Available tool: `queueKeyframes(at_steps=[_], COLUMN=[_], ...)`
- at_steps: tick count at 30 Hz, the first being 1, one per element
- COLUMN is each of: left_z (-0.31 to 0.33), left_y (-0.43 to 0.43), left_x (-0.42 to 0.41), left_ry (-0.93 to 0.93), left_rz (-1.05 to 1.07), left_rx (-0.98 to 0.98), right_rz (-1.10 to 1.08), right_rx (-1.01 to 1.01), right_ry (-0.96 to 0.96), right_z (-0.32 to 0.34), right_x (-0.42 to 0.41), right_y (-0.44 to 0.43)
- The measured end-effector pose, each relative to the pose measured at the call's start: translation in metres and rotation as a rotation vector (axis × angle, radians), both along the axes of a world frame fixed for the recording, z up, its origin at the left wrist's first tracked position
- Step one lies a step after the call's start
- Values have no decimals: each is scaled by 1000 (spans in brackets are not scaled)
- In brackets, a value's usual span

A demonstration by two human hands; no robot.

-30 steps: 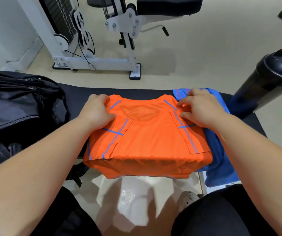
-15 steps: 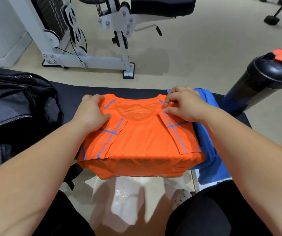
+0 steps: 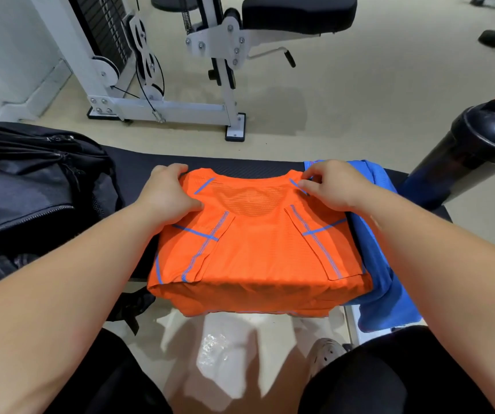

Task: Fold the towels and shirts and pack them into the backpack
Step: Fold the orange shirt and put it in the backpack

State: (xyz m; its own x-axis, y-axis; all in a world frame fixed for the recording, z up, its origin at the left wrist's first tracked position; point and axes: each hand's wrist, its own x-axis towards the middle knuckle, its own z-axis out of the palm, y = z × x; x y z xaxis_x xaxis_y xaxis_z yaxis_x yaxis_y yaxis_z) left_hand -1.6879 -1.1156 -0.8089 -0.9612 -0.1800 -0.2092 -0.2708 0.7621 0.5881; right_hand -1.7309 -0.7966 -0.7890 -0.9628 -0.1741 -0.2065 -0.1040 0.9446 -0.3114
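Beige gym floor runs behind a black bench (image 3: 138,171), with a weight machine (image 3: 162,70) standing farther back. On the bench lies an orange shirt (image 3: 258,249), its sleeves and sides already turned in to a rough square and its near edge hanging a little over the bench's front. The left hand (image 3: 168,192) grips the far left corner by the collar, fingers curled over the edge and thumb on top. The right hand (image 3: 333,186) pinches the far right shoulder between thumb and forefinger.

Folding of this shirt looks nearly finished. The likely next move is either one more fold, far edge brought toward the near edge, or a lift of the whole bundle across to the backpack (image 3: 31,186), which sits just to the left on the bench. Either way both corners need to rise together, or the tucked sleeves will slide out.

A blue cloth (image 3: 380,264) lies touching the shirt's right side, partly under it and the right forearm; whether it is folded, or a towel at all, cannot be told. The left fingertips are hidden beyond the shirt's edge. The backpack is cut off at the left, and no open compartment shows. A dark bottle (image 3: 461,162) is cropped at the right edge.
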Motion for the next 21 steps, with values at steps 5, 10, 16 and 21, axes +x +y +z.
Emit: queueKeyframes(at_steps=[5,10,16,21], left_z=[4,2,0,2], left_y=[-2,-7,-8,-10], left_x=[-4,-11,-13,-13], left_ry=[-31,-92,-104,-95], left_rz=[171,250,208,195], left_rx=[261,379,319,199], right_rz=[20,-36,-69,0], right_rx=[-5,-2,-39,24], right_ry=[-34,-137,-139,-70], right_z=[4,6,-1,-4], right_x=[-8,-10,-11,-9], right_y=[3,2,2,7])
